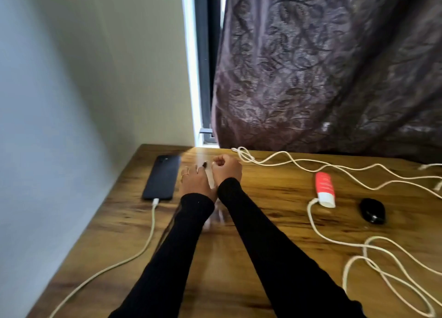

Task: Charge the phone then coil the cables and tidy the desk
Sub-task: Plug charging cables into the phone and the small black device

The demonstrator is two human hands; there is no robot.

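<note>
A black phone (162, 180) lies flat at the desk's left side, with a white charging cable (149, 236) plugged into its near end and trailing off the front left. Both of my hands are raised together just right of the phone. My left hand (195, 182) pinches a small dark tip at its fingertips. My right hand (227, 169) is curled, pinching a thin white cable (215, 212) that hangs blurred between my wrists. A second long white cable (296, 161) snakes loose across the back and right of the desk.
A red and white tube (324, 192) lies on the wooden desk (263, 198) to the right, with a black oval case (372, 210) beside it. More white cable loops (373, 262) sprawl at the front right. A wall stands left, and a dark curtain (323, 78) hangs behind.
</note>
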